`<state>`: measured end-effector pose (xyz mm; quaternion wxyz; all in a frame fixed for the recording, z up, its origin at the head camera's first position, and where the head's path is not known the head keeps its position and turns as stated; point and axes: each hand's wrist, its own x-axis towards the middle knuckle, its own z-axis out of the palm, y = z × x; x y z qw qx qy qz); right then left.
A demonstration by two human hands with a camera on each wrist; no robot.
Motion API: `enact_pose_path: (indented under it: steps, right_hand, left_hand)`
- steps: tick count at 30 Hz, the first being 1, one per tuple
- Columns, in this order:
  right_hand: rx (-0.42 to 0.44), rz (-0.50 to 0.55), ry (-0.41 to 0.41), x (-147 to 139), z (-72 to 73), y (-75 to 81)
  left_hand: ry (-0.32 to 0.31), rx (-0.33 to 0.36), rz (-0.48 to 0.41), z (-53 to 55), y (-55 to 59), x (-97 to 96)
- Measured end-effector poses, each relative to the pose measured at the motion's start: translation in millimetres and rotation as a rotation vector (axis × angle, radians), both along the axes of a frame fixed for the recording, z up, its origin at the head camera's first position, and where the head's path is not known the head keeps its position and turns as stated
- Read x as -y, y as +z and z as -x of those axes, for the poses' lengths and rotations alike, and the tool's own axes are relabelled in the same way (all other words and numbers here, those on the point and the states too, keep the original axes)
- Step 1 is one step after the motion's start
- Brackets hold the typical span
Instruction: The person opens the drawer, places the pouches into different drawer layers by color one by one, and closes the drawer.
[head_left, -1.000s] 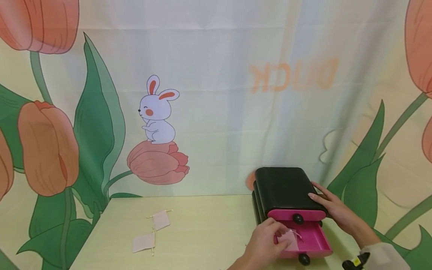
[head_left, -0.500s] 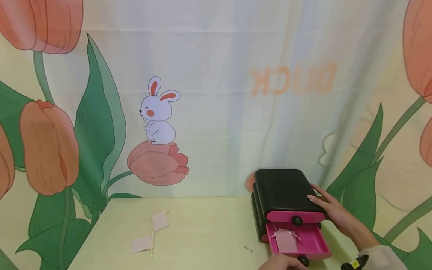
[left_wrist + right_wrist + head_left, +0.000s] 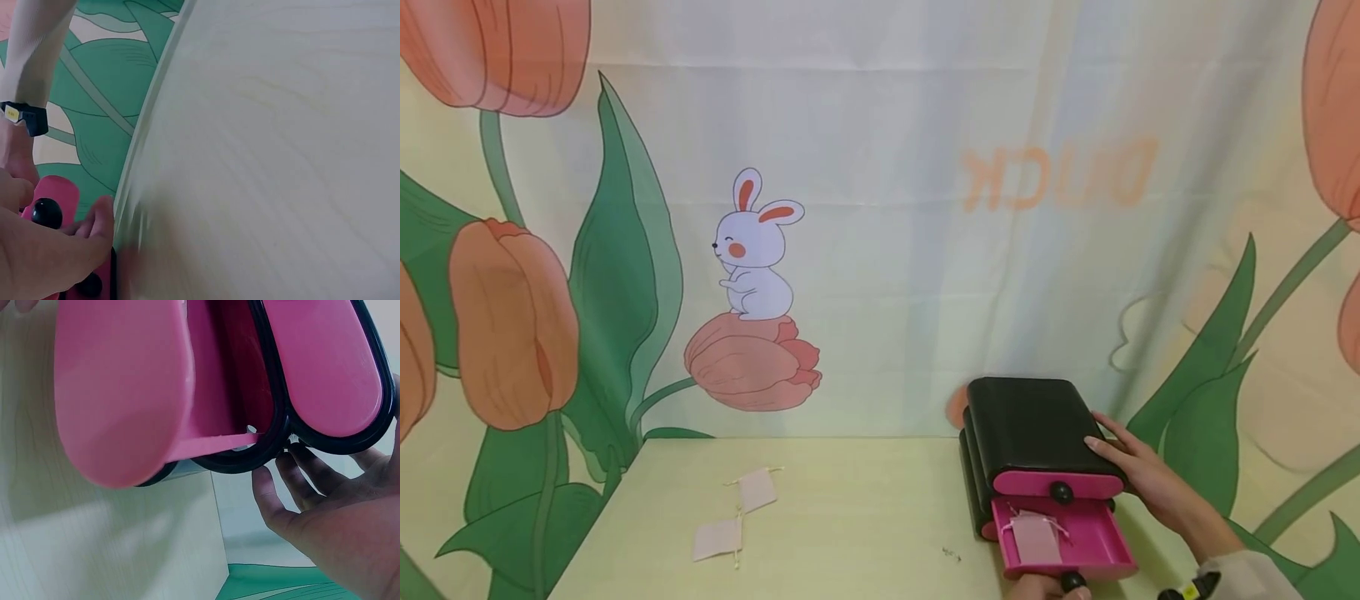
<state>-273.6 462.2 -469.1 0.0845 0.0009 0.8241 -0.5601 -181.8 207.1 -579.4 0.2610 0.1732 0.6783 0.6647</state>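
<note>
At the right of the table stands a small black drawer cabinet (image 3: 1030, 425) with pink drawer fronts and round black knobs. A lower pink drawer (image 3: 1101, 537) is pulled out. Inside it, on the left, lies a pale pink drawstring pouch (image 3: 1036, 537). My left hand (image 3: 1037, 588) is at this drawer's front, with thumb and fingers around its black knob (image 3: 1072, 581); the frame's lower edge cuts the hand off. My right hand (image 3: 1142, 471) rests against the cabinet's right side, fingertips at its top edge. In the right wrist view, its fingers (image 3: 300, 481) touch the black casing.
Two more pale pink drawstring pouches, one farther back (image 3: 757, 490) and one nearer (image 3: 717, 540), lie on the left of the pale table (image 3: 850, 517). A tiny unclear item (image 3: 951, 553) lies left of the cabinet. A printed curtain (image 3: 880, 250) hangs behind.
My left hand has let go of the pouch in the drawer and moved down to the drawer's knob. The right hand stays on the cabinet.
</note>
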Motion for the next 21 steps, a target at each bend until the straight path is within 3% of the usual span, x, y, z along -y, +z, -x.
enact_pose_path:
  steps: [2,4,12,21]
  right_hand:
    - [0.003,0.0,-0.001,0.4,-1.4,-1.3]
    - [0.004,-0.007,-0.004,0.0,-2.1,-1.9]
    - [-0.009,-0.016,0.005,-0.9,0.2,-2.1]
    - [-0.025,-0.01,-0.004,-1.5,1.5,-4.5]
  left_hand:
    - [-0.015,0.033,-0.045,-0.4,-1.4,0.6]
    - [0.003,0.032,-0.033,-0.4,-0.8,-0.8]
    - [0.126,0.11,-0.017,6.7,14.7,-5.5]
    - [0.131,0.074,-0.077,27.0,21.9,-7.4]
